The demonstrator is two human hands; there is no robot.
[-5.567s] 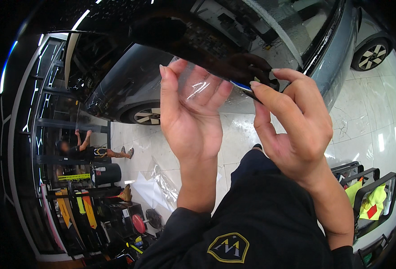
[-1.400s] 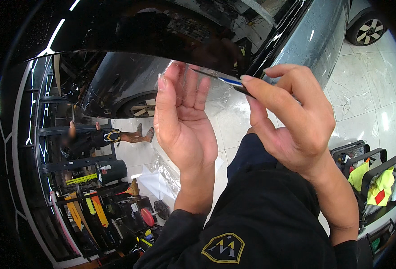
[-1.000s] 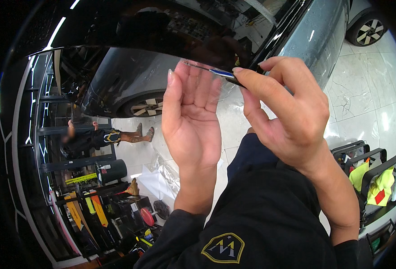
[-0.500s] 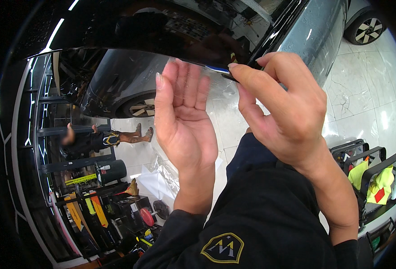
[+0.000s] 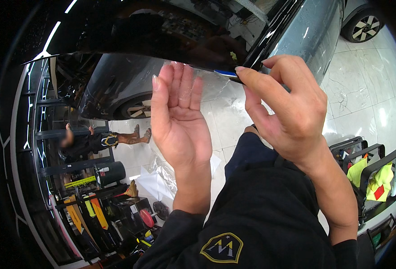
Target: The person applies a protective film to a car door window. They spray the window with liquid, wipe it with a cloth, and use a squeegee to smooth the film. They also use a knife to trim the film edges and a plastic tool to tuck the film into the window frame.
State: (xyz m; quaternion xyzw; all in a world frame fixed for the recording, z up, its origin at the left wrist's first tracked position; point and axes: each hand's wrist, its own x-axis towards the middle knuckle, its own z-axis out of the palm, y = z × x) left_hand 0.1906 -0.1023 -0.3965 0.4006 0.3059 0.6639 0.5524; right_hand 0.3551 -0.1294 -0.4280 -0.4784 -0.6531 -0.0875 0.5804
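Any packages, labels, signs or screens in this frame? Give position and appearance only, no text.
No packages or screens show.
Emblem patch: on the dark garment at the lower edge, shield-shaped, yellow outline and peaks on black.
Yellow strip label: on the dark shelf at lower left, long and narrow, with dark marks.
Red tag: on yellow cloth in the black rack at right, small and diamond-like.

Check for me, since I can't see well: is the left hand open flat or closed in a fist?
Open flat: the left hand has its fingers straight and together, palm facing the camera, against the clear film.
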